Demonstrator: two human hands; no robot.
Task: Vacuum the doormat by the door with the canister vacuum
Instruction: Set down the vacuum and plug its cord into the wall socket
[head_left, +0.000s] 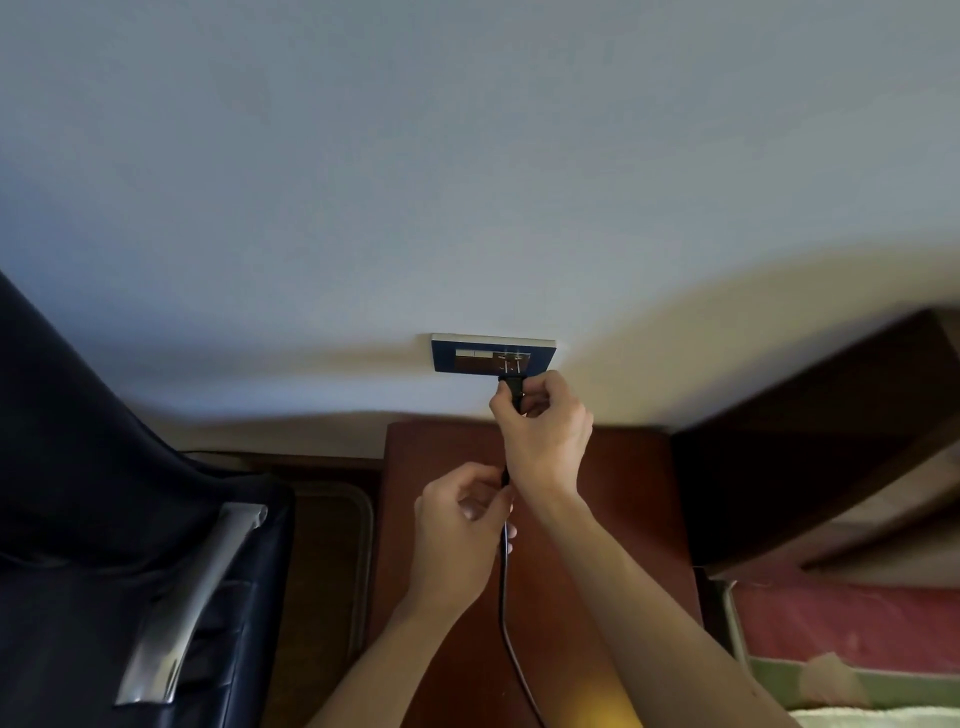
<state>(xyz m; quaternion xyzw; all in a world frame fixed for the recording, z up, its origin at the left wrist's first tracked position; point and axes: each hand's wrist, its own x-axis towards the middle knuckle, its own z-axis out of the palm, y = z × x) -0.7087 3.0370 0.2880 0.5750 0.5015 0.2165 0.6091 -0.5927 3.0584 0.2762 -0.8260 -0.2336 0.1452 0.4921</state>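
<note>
— Where are your hands?
— My right hand (545, 431) pinches the black plug (511, 392) between thumb and curled fingers, right at the wall socket (467, 356). The plug's tip meets the right half of the socket's face. How far in it sits, I cannot tell.
— And the other one?
— My left hand (457, 535) is just below, with its fingers curled round the black power cord (503, 597).
— Where does the cord run?
— Down from the plug, beside my right wrist, through my left hand, then over the reddish-brown wooden tabletop (623, 493) to the bottom edge of view.
— What's around you?
— A dark padded chair (78, 467) with a chrome armrest (192, 597) is on the left, and red fabric (857, 623) lies at lower right.
</note>
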